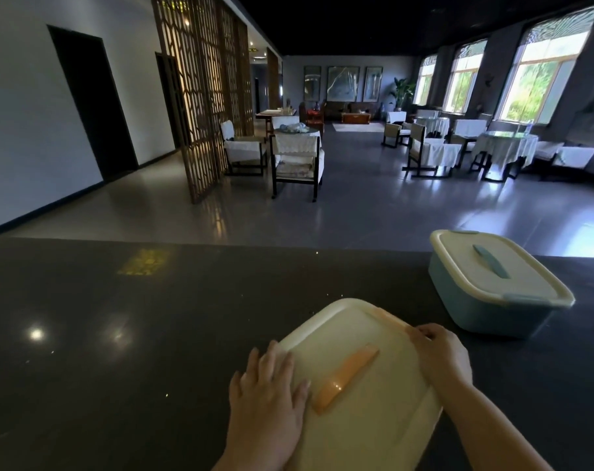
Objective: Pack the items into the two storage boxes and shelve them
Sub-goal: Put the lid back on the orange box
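The near storage box point(353, 379) is stiff, smooth plastic and probably slippery, so I would lift it by its orange top handle point(344, 379), between the two grips. The left hand point(266, 396) lies flat on its cream lid; the right hand point(441, 355) curls over the far edge at an orange clasp. The blue storage box point(492, 283) stands lidded beyond the right grip, on the dark table point(135, 334).

You are working in a dim room; daylight enters only through the tall arched windows point(540, 79) on the right, which blow out to white-green glare. The dark polished stone surface point(118, 334) mirrors two small ceiling-light spots. Wide-angle distortion bends the walls at the edges, and far furniture looks soft.
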`<move>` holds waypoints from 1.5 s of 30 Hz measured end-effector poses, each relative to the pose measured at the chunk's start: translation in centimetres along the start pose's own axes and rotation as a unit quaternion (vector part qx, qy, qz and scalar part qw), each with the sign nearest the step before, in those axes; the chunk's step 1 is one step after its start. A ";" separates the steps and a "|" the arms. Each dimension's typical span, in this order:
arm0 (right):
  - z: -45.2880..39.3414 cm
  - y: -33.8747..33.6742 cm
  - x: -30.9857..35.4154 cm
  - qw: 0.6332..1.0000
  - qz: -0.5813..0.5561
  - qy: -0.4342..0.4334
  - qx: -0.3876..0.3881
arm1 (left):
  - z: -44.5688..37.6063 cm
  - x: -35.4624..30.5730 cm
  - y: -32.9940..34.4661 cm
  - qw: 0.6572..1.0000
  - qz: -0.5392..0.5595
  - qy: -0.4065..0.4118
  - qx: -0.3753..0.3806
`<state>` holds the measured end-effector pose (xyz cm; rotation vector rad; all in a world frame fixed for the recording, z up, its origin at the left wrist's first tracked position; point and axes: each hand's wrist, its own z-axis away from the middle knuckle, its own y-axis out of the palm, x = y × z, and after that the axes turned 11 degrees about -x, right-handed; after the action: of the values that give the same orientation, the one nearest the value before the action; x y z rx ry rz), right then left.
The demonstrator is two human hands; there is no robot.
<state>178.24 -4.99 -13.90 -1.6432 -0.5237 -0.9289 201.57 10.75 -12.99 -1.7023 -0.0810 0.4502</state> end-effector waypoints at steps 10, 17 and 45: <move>0.5 -3.6 -1.2 0.989 0.120 -0.075 0.045 | -5.9 2.9 -1.4 0.988 0.016 0.154 -0.022; 2.5 -3.1 -1.5 0.984 -0.020 -0.102 0.148 | 0.4 1.6 -0.3 0.998 0.028 0.000 -0.048; -5.6 4.7 5.1 0.995 0.065 -0.066 -0.033 | -21.4 2.9 2.5 0.980 0.145 0.111 -0.082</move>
<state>183.08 -12.33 -12.24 -1.7860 -0.4735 -0.7528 211.04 -8.86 -13.74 -1.9248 0.3041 0.4753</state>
